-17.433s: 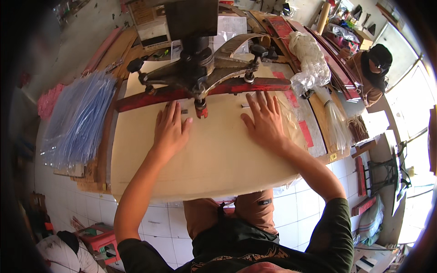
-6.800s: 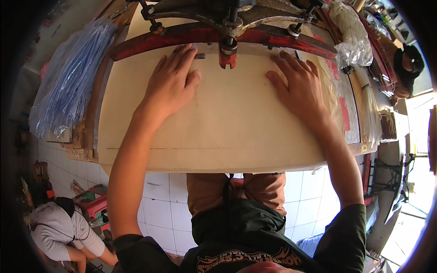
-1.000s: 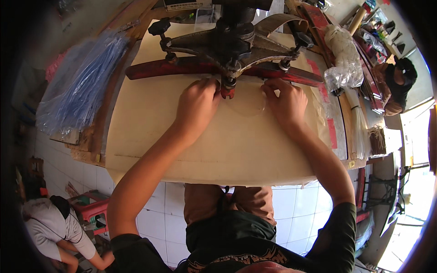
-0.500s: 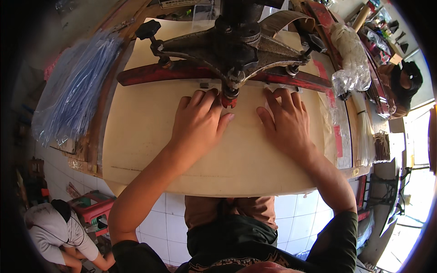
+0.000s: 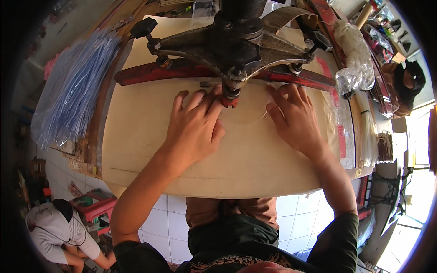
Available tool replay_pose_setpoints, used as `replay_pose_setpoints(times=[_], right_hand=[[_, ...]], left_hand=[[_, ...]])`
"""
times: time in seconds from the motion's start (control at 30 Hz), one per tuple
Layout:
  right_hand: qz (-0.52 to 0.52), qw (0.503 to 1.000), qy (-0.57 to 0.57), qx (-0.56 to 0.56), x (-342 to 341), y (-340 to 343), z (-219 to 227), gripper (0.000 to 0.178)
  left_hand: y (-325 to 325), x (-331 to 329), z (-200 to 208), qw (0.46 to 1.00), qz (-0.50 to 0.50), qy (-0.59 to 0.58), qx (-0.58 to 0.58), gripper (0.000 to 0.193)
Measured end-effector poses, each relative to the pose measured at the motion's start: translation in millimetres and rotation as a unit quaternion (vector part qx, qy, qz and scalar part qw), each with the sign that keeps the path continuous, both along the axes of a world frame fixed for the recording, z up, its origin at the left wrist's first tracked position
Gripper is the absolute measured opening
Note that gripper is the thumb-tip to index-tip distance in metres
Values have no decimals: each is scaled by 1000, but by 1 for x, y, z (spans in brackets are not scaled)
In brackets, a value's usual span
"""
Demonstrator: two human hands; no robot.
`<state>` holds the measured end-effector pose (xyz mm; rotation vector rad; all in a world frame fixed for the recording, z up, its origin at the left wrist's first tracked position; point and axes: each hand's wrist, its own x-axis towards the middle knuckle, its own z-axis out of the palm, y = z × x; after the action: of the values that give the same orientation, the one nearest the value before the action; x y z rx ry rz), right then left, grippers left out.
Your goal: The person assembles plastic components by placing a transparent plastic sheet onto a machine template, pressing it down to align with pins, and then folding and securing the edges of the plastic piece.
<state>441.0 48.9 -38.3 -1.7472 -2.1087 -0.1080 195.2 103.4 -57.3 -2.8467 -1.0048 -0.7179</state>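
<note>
"Over the cream board (image 5: 218,157), where were the hands? Clock from view centre, quick."

"Left hand (image 5: 193,125) at ten, right hand (image 5: 298,120) just before three, both on the near side of the red bar (image 5: 141,76) at twelve."

"Left grip?"

"Fingers bent and spread. One finger sat just beside the red notched tip (image 5: 230,103), slightly past twelve; contact, couldn't tell."

"Right grip?"

"Thumb and index apart, fingers curled toward the bar. Clear film (image 5: 248,119) lay faintly near the thumb; pinched or not, couldn't tell."

"Board position?"

"Filled the centre, ran back under the bar, near edge at six by the brown trousers (image 5: 205,211)."

"Surroundings, go."

"Dark metal press head (image 5: 195,40) at twelve. Small grey block (image 5: 205,84) between eleven and twelve, near the bar. Blue plastic strips (image 5: 75,91) between nine and ten. White wrapped bundle (image 5: 355,59) at two. Bent-over co-worker (image 5: 54,230) at eight, beside a red stool (image 5: 104,207); second person (image 5: 403,86) between two and three."
</note>
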Motion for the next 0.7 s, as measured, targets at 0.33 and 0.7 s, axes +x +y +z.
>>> replay_pose_setpoints(times=[0.33,0.7], right_hand=[[11,1000,-18,12,3,4,-4,41],[11,999,-51,13,-2,4,-1,38]], left_hand=[[2,-6,-1,1000,-4,15,20,41],[3,-6,-3,999,10,9,43,48]])
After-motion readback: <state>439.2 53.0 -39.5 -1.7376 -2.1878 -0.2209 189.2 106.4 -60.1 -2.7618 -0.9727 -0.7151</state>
